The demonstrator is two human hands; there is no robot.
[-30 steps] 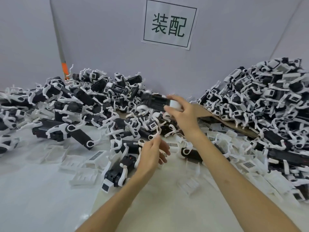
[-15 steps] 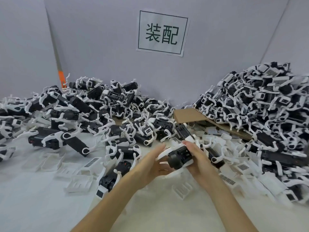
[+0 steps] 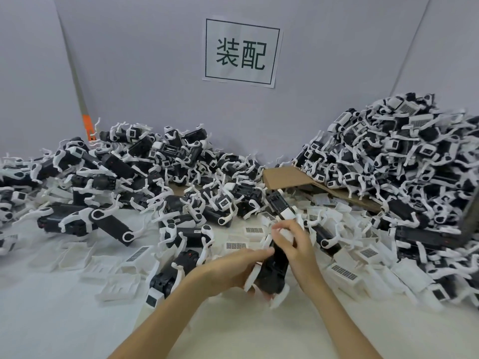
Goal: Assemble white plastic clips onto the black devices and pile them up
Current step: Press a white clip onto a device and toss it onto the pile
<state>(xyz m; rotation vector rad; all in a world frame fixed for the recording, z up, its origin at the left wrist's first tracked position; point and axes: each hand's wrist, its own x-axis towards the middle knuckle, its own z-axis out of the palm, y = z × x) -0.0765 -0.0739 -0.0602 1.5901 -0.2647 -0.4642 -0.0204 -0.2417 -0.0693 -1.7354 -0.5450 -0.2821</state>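
Both my hands hold one black device with white arms just above the table, near the middle of the view. My left hand grips its left side from below. My right hand wraps over its upper end and presses a white clip there. Loose white clips with barcode labels lie scattered around my hands. A heap of black devices with white parts fills the back left, and a taller heap rises at the right.
A brown cardboard sheet lies under the right heap. More white trays lie on the white table at the front left. A paper sign hangs on the grey wall behind.
My right hand drew back from the far pile to the table's middle with a device. My left hand came up to it, and both now grip the device lower and closer to me.
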